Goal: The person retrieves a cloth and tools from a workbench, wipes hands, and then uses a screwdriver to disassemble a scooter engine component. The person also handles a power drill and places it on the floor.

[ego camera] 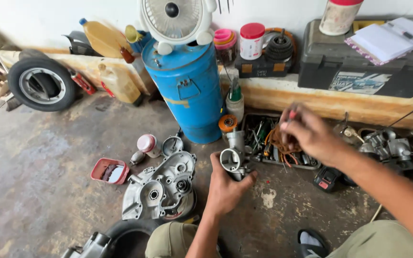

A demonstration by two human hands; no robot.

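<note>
My left hand (226, 184) grips a small grey metal carburetor (233, 154) and holds it upright just above the concrete floor. My right hand (308, 132) reaches over a shallow tool tray (307, 165) crammed with screwdrivers and orange wire; its fingers are pinched on something small with a red tip, blurred by motion. What that thing is I cannot make out. A grey engine cover (161, 187) lies flat on the floor to the left of my left hand.
A blue drum (187, 86) with a white fan (175, 19) on top stands behind the carburetor. A tyre (41, 85) leans at far left, oil jugs (118, 81) beside it. A red tray (109, 170), a second carburetor (389, 145) and a black toolbox (359, 64) surround me.
</note>
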